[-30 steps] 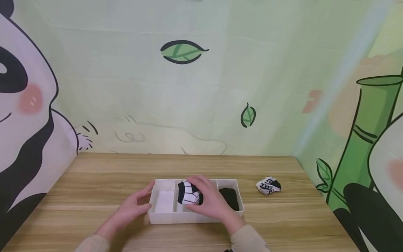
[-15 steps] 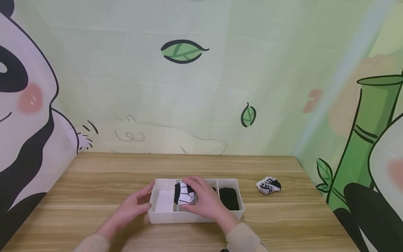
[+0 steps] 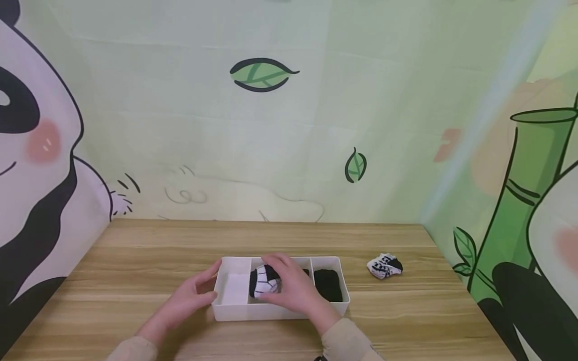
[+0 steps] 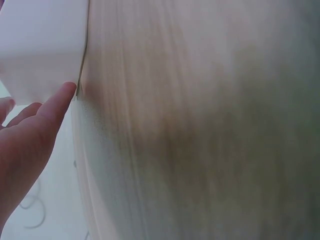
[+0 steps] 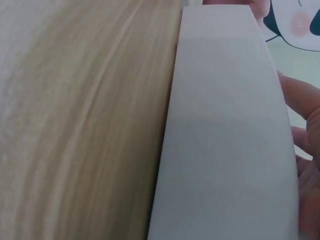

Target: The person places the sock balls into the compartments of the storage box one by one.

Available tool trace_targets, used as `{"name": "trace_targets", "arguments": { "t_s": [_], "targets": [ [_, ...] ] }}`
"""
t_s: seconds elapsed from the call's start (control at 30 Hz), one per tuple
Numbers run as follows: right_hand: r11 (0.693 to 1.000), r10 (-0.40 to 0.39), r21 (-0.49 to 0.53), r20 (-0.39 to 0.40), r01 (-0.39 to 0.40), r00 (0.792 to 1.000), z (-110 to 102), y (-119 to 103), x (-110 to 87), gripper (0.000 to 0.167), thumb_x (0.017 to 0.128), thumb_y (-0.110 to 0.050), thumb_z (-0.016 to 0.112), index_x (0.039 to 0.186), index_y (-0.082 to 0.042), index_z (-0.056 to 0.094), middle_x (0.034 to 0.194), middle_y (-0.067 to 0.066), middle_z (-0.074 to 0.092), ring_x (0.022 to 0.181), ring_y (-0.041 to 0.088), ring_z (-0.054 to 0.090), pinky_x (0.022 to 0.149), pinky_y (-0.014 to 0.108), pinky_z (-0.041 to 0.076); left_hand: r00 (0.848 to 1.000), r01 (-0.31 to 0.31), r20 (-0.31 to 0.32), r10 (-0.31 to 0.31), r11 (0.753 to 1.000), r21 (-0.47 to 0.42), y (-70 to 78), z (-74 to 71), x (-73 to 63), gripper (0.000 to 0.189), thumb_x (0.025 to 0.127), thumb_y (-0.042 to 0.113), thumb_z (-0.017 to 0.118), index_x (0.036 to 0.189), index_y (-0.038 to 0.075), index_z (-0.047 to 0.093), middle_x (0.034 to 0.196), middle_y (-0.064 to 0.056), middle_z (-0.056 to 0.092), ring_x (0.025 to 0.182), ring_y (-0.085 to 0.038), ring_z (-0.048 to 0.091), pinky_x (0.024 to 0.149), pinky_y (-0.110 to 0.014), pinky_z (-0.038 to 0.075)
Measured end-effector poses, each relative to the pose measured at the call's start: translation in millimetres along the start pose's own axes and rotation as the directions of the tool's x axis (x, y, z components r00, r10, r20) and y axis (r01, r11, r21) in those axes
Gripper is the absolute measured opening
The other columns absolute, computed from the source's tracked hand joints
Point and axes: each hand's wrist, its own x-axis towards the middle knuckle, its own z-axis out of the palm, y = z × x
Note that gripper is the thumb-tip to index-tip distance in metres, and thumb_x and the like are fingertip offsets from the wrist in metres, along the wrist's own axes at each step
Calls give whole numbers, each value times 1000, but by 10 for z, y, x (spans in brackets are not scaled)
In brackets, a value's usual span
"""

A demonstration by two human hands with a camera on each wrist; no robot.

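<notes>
A white divided box (image 3: 253, 312) lies on the table with three compartments. My right hand (image 3: 298, 288) reaches into the middle one, thumb and fingers holding a balled white sock (image 3: 267, 282) with black lines and a black cuff. Part of the sock is hidden under the hand. My left hand (image 3: 191, 293) rests against the box's left end, its thumb and fingers fairly straight. In the left wrist view a fingertip (image 4: 67, 90) touches the box's lower edge. A black folded sock (image 3: 328, 286) fills most of the right compartment.
A balled black-and-white patterned sock (image 3: 385, 265) lies on the wooden table (image 3: 149, 245) to the right of the box. The left compartment (image 3: 235, 286) shows its bare white floor. Behind the table hangs a backdrop (image 3: 289, 130) printed with pandas and bamboo.
My right hand has shifted a little left with the white sock, which now sits lower in the middle compartment. The left hand and the box have stayed in place.
</notes>
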Motion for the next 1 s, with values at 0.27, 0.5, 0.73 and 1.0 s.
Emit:
{"name": "trace_targets", "arguments": {
  "t_s": [0.27,0.5,0.73,1.0],
  "targets": [
    [1000,-9,23,14,9,1000,-112,-30,-38,66,87,-32,75,144,-10,50,144,7,52,132,28,47,108,45,38,1000,1,-3,-1,1000,-1,-8,-7,-9,75,90,7,65,155,7,29,152,-26,35,137,-42,39,106,-45,35],
    [999,5,43,-4,-5,1000,-239,-30,-95,61,88,-28,73,143,-11,52,139,7,56,129,27,51,104,45,43,1000,1,3,-1,1000,-23,-9,-7,-16,75,90,6,65,156,6,28,152,-27,34,137,-42,38,105,-42,37],
    [999,-5,47,-58,8,998,-364,50,-156,60,87,-27,75,140,-10,55,134,7,61,126,26,54,103,44,44,1000,13,1,-13,1000,-18,5,-5,-12,75,90,7,65,156,8,29,153,-26,34,138,-41,37,106,-41,36],
    [998,-33,51,-125,40,992,-480,166,-219,56,87,-22,74,137,-4,56,125,8,65,120,29,57,101,47,45,1000,12,-5,-12,1000,0,0,-4,3,75,90,7,65,156,8,30,153,-24,34,138,-40,38,106,-42,35]
  ]
}}
